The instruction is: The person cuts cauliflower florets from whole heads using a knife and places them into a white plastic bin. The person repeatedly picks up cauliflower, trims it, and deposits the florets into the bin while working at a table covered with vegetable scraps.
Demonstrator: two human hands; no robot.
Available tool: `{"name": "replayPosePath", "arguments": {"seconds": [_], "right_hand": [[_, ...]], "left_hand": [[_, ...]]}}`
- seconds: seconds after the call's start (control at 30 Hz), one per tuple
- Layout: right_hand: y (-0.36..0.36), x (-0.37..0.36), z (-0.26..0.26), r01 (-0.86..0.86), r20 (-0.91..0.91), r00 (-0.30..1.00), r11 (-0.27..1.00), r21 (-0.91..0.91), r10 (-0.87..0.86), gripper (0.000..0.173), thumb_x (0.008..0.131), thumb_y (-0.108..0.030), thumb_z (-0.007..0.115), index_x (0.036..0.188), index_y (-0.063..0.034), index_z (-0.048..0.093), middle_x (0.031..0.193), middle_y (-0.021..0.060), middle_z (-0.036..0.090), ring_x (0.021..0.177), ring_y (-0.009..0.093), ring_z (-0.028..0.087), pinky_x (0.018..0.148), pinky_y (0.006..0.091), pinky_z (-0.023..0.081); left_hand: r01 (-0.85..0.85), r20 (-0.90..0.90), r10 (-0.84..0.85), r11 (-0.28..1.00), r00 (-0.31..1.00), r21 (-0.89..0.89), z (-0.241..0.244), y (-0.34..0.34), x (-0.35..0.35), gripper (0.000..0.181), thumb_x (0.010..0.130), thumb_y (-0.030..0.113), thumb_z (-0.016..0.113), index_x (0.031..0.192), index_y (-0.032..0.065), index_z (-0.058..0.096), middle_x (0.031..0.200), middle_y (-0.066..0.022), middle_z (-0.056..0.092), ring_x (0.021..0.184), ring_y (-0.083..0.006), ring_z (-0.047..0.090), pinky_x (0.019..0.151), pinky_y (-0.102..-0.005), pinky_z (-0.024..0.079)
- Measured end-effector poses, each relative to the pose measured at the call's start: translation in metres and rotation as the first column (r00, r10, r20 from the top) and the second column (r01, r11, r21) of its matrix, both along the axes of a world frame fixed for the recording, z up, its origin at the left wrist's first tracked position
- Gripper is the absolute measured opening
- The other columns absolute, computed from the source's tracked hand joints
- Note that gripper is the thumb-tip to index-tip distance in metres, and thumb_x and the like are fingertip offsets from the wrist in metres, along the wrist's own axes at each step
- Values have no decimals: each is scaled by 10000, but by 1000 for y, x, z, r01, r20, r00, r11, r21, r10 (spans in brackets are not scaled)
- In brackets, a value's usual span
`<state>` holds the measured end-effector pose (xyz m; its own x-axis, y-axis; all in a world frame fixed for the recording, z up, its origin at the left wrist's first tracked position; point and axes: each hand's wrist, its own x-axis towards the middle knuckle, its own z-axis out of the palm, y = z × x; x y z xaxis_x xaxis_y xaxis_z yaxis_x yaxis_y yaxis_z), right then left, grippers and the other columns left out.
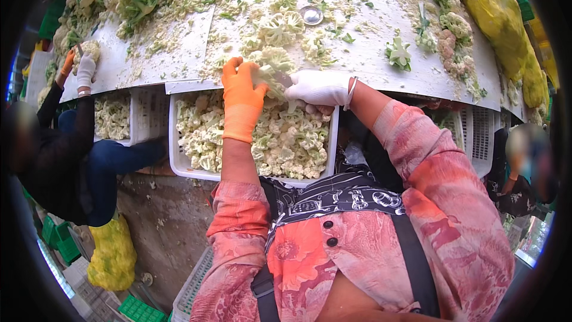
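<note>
My left hand (243,94), in an orange knitted glove, grips a cauliflower piece (271,81) at the near edge of the white table (357,49). My right hand (318,89) wears a white glove and is closed around a knife, its handle hidden by the fingers. The knife's blade (283,79) points left against the cauliflower piece. Directly below both hands is a white plastic crate (173,152), filled with cut cauliflower florets (286,147). More cauliflower pieces (279,29) lie on the table just beyond my hands.
A small round metal dish (312,15) sits among crumbs and leaf scraps. Cauliflower heads (140,2) are heaped at the back left. Yellow mesh sacks (496,22) stand at the right. A co-worker (67,161) cuts at the left; another person (523,165) sits far right.
</note>
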<state>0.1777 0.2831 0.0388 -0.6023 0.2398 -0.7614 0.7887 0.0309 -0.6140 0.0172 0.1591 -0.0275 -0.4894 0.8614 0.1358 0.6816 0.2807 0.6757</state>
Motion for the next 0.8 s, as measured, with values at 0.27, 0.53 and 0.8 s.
{"name": "replayPosePath", "arguments": {"seconds": [0.27, 0.53, 0.8], "right_hand": [[5, 9, 2, 118, -161, 984, 958, 260, -77, 274, 972, -221, 469, 1091, 7, 565, 669, 85, 632, 506, 202, 631, 435, 360, 513], [11, 18, 1, 257, -236, 957, 866, 428, -168, 333, 1025, -267, 474, 1205, 2, 548, 660, 73, 620, 499, 172, 624, 414, 323, 481], [8, 18, 20, 289, -211, 951, 892, 347, -226, 338, 1019, -267, 484, 1225, -8, 550, 680, 57, 620, 518, 154, 620, 446, 324, 503]], "left_hand": [[-144, 134, 128, 982, 983, 123, -8, -4, -18, 259, 824, 59, 766, 1057, 35, 656, 1355, -154, 506, 1053, -260, 617, 877, -351, 528], [22, 146, -35, 996, 989, 90, -3, -6, -15, 721, 803, 37, 767, 1469, 130, 507, 1571, -189, 369, 1316, -319, 502, 1048, -376, 467], [107, 81, -94, 977, 992, -183, -15, -7, 3, 852, 726, 43, 805, 1500, 171, 474, 1542, -170, 415, 1384, -381, 446, 1119, -414, 430]]}}
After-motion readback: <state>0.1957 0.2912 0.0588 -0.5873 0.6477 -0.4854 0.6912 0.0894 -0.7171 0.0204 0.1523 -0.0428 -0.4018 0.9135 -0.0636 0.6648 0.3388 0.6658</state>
